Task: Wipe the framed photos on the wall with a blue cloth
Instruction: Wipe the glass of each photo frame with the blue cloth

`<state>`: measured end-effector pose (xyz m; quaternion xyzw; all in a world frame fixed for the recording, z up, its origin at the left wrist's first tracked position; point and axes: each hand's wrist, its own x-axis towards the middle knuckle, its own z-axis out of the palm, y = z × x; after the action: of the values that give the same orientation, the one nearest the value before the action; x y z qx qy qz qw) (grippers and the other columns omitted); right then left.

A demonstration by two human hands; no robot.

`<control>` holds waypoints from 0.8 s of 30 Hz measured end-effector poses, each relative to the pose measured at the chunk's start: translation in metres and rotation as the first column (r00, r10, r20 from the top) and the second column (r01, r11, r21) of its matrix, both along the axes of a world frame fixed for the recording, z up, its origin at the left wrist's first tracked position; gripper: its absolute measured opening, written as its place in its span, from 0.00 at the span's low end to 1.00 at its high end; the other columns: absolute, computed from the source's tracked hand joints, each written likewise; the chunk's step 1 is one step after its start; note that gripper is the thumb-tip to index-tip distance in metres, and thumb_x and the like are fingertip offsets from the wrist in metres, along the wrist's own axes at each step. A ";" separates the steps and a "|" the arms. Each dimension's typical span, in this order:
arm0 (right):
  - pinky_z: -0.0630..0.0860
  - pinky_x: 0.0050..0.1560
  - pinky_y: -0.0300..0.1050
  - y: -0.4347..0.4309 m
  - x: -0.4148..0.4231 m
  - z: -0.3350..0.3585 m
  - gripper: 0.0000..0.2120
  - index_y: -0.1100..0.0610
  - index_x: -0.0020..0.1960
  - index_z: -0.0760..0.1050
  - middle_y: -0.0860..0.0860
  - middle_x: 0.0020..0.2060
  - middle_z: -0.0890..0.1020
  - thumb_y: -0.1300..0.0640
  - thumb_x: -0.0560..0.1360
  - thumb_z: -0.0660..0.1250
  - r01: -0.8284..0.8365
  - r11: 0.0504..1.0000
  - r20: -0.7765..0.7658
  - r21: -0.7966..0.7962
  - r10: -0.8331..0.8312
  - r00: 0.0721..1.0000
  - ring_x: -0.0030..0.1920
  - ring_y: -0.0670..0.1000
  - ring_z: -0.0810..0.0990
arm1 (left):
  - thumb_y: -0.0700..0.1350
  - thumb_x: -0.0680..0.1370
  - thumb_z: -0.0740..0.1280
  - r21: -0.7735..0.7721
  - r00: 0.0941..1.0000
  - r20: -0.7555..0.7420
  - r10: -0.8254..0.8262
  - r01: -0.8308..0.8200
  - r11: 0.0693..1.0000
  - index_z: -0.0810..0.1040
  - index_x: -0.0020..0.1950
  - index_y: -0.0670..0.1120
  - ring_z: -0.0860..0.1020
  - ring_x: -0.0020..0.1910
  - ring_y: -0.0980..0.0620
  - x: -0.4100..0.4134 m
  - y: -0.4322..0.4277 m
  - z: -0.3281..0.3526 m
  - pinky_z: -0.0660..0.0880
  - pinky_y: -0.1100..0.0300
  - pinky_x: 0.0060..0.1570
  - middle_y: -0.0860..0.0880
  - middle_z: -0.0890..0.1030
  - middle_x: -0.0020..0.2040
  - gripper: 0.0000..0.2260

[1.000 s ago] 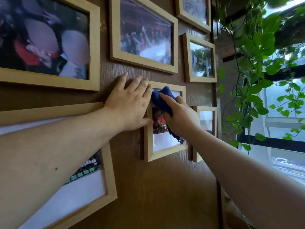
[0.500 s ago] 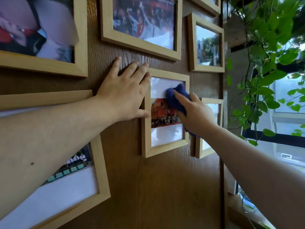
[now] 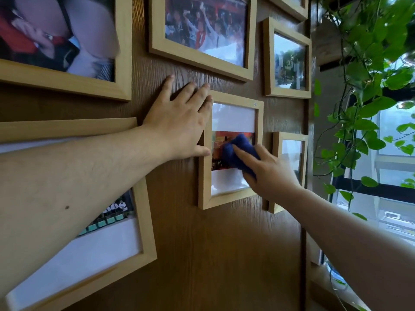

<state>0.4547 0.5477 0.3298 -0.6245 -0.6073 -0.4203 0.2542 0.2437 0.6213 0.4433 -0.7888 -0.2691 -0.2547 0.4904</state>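
A small upright framed photo (image 3: 233, 115) with a light wood frame hangs in the middle of the dark wood wall (image 3: 220, 254). My right hand (image 3: 267, 173) presses a bunched blue cloth (image 3: 238, 153) against the glass, over the red picture in the frame's middle. My left hand (image 3: 179, 124) lies flat on the wall, fingers spread, with thumb and fingertips against the frame's left edge. Part of the cloth is hidden under my right palm.
Several more wood-framed photos surround it: a large one upper left (image 3: 65, 43), one above (image 3: 202, 34), one upper right (image 3: 288, 61), a small one right (image 3: 289, 149), a large one lower left (image 3: 89, 248). A trailing green plant (image 3: 368, 86) hangs by the window (image 3: 395, 198).
My right hand has slid the blue cloth down from the top of the glass to its middle. My left hand has stayed on the frame's left edge. The view has moved closer.
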 end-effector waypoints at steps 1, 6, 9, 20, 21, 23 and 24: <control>0.76 0.29 0.50 0.000 -0.007 -0.001 0.27 0.48 0.71 0.60 0.57 0.52 0.73 0.52 0.74 0.63 -0.029 0.999 0.054 -0.033 0.030 0.998 0.35 0.54 0.74 | 0.72 0.69 0.59 0.005 1.000 0.000 0.001 -0.001 1.000 0.47 0.77 0.44 0.49 0.77 0.43 0.000 0.000 0.000 0.46 0.35 0.73 0.42 0.47 0.79 0.49; 0.75 0.29 0.49 -0.001 -0.005 -0.006 0.26 0.47 0.70 0.61 0.57 0.50 0.74 0.52 0.74 0.63 -0.019 0.999 0.077 -0.039 0.022 0.997 0.35 0.55 0.74 | 0.73 0.68 0.59 0.017 1.000 0.001 0.002 -0.002 1.000 0.48 0.77 0.44 0.50 0.77 0.43 0.000 0.001 0.000 0.47 0.35 0.73 0.42 0.48 0.79 0.49; 0.70 0.30 0.45 -0.007 0.019 -0.016 0.26 0.47 0.69 0.65 0.56 0.50 0.75 0.52 0.73 0.65 0.081 0.996 -0.002 -0.030 -0.081 0.997 0.35 0.55 0.76 | 0.73 0.68 0.59 0.014 1.000 0.005 0.006 -0.006 1.000 0.47 0.77 0.44 0.49 0.77 0.43 0.000 0.001 0.000 0.47 0.35 0.73 0.43 0.48 0.79 0.49; 0.77 0.32 0.50 -0.013 -0.008 -0.028 0.24 0.45 0.71 0.59 0.54 0.52 0.73 0.48 0.75 0.55 -0.045 0.962 0.187 -0.270 0.098 0.977 0.37 0.52 0.74 | 0.74 0.68 0.58 0.023 1.000 0.006 0.008 -0.008 1.000 0.48 0.77 0.45 0.49 0.77 0.43 -0.001 0.002 -0.001 0.46 0.36 0.74 0.43 0.48 0.79 0.49; 0.77 0.31 0.51 -0.014 -0.007 -0.028 0.24 0.45 0.71 0.59 0.54 0.51 0.74 0.48 0.75 0.53 -0.033 0.961 0.213 -0.275 0.095 0.973 0.37 0.52 0.74 | 0.74 0.68 0.59 0.028 1.000 0.008 0.010 -0.011 1.000 0.48 0.77 0.44 0.49 0.77 0.43 0.000 0.002 -0.001 0.46 0.36 0.74 0.43 0.48 0.79 0.49; 0.77 0.31 0.50 -0.015 -0.002 -0.030 0.24 0.44 0.71 0.59 0.54 0.51 0.74 0.48 0.75 0.53 -0.016 0.962 0.238 -0.272 0.083 0.968 0.37 0.52 0.75 | 0.73 0.68 0.59 0.025 1.000 0.008 0.017 -0.018 1.000 0.47 0.77 0.44 0.49 0.77 0.43 0.000 0.002 -0.002 0.46 0.36 0.74 0.42 0.48 0.79 0.49; 0.77 0.31 0.50 -0.016 0.002 -0.031 0.23 0.44 0.71 0.59 0.54 0.50 0.74 0.49 0.76 0.54 -0.009 0.964 0.241 -0.266 0.076 0.968 0.37 0.52 0.75 | 0.73 0.68 0.59 0.020 1.000 0.006 0.020 -0.020 1.000 0.47 0.77 0.44 0.49 0.77 0.43 0.001 0.002 -0.002 0.46 0.36 0.74 0.42 0.48 0.79 0.49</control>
<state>0.4563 0.5317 0.2992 -0.5816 -0.6981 -0.4054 0.1000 0.2446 0.6232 0.4417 -0.7803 -0.2759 -0.2549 0.5000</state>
